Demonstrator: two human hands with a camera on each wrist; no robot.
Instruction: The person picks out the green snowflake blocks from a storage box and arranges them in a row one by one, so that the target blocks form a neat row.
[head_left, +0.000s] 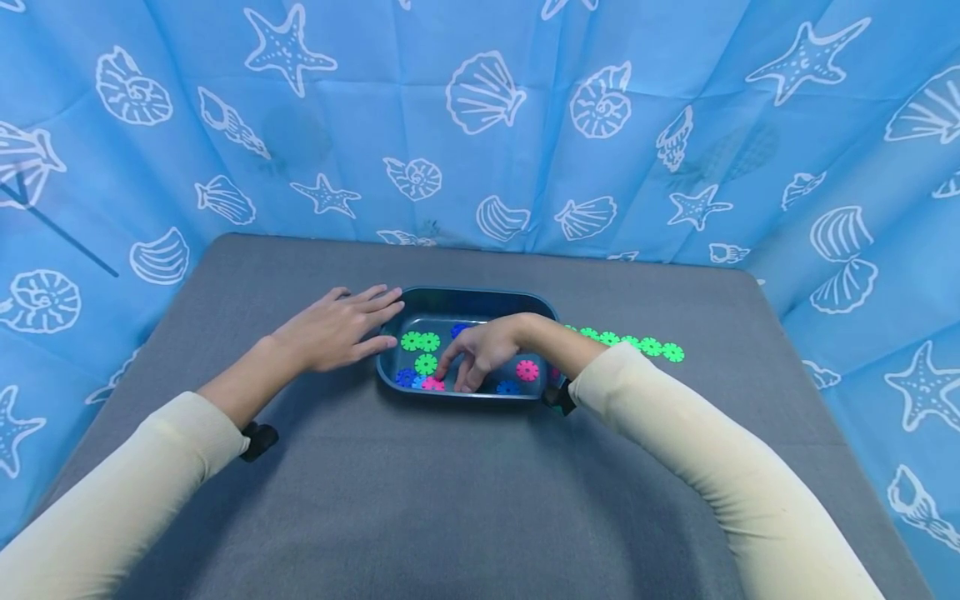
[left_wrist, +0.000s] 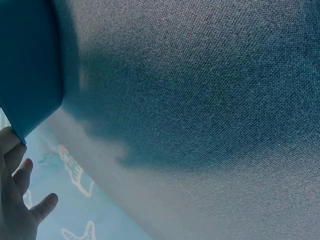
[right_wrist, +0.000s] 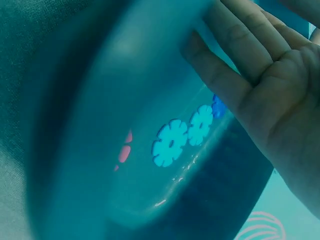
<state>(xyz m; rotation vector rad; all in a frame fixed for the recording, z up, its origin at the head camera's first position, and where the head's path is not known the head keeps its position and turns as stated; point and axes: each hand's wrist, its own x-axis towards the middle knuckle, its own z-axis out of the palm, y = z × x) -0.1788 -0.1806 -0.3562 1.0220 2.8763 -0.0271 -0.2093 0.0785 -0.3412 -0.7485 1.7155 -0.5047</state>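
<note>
A dark oblong tray (head_left: 472, 398) holds loose notched plastic discs. My left hand (head_left: 337, 327) rests at the tray's left end, its straight fingertips on the rim; in the left wrist view the left hand (left_wrist: 20, 195) touches the tray's corner. My right hand (head_left: 487, 350) reaches down inside the tray, a fingertip touching or just above a pink disc (head_left: 432, 383). Nearby lie a green disc (head_left: 426, 364) and a blue disc (head_left: 405, 377). In the right wrist view the right hand (right_wrist: 265, 75) has extended fingers, tips partly hidden, above a cyan-looking disc (right_wrist: 170, 143).
To the tray's right, a row of joined green discs (head_left: 651, 346) lies on the grey cloth-covered table (head_left: 450, 500), partly behind the right forearm. Another pink disc (head_left: 527, 370) is inside the tray. A blue shell-patterned curtain (head_left: 525, 167) surrounds the table's back and sides.
</note>
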